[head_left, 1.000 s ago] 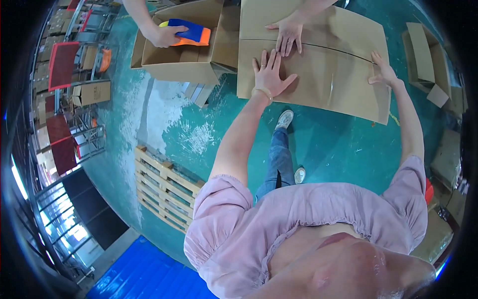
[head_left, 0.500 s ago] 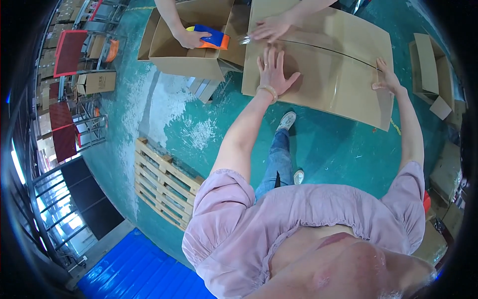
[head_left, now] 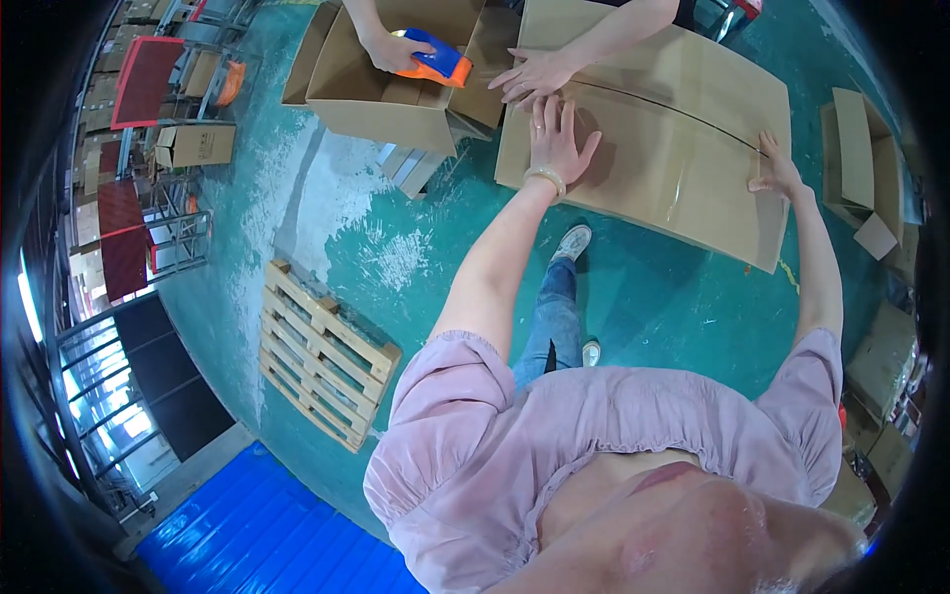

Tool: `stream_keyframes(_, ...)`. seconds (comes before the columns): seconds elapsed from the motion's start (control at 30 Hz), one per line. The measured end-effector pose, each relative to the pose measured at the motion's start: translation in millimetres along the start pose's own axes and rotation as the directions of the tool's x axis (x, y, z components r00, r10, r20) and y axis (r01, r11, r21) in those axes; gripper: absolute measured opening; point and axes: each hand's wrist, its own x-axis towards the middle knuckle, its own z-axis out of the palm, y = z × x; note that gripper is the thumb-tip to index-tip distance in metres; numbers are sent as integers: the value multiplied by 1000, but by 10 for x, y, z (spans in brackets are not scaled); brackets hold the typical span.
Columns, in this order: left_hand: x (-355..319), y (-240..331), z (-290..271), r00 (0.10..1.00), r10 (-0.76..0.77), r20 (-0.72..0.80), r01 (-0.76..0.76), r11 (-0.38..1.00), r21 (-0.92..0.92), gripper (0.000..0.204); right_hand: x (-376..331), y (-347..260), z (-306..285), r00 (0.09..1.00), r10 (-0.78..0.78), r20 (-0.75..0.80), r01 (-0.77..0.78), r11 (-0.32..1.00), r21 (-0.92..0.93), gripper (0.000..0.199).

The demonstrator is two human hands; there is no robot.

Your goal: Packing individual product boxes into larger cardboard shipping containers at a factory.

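Observation:
Before me lies a large brown cardboard box with its top flaps folded down and a narrow seam between them. My left hand rests on the box near its left end, fingers stretched out flat. My right hand lies over the right edge beside the seam, fingers spread and thumb apart. A co-worker's hand presses on the far left of the box top, by the seam. In the co-worker's other hand is a blue and orange tape dispenser, held over an open carton.
The open cardboard carton stands left of my box. A wooden pallet lies on the green floor at the left. Another open box is at the right. Racks with red panels line the far left.
The co-worker's hand on the box has slid a little along the seam, and the tape dispenser has tilted and shifted. My hands keep their places on the box; the whole view has shifted slightly.

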Motion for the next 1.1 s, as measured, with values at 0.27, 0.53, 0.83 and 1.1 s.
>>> stream_keyframes(0.27, 5, 12, -51, 991, -55, 118, 62, 996, -59, 54, 25, -3, -18, 1000, -10, 9, 10, 1000, -1, 125)
stream_keyframes(0.53, 6, 7, -1, 996, -34, 79, 34, 999, 0, 54, 61, 13, 10, 1000, 8, 11, -8, 999, -39, 124)
stream_keyframes(0.83, 22, 14, 2, 998, -32, 52, 32, 999, -8, 53, 75, 51, 25, 1000, -3, -8, 3, 997, -75, 124)
stream_keyframes(1.1, 23, 15, -18, 997, -33, 74, 31, 999, 22, 54, 53, -14, -6, 1000, 2, 12, -2, 999, -54, 123)
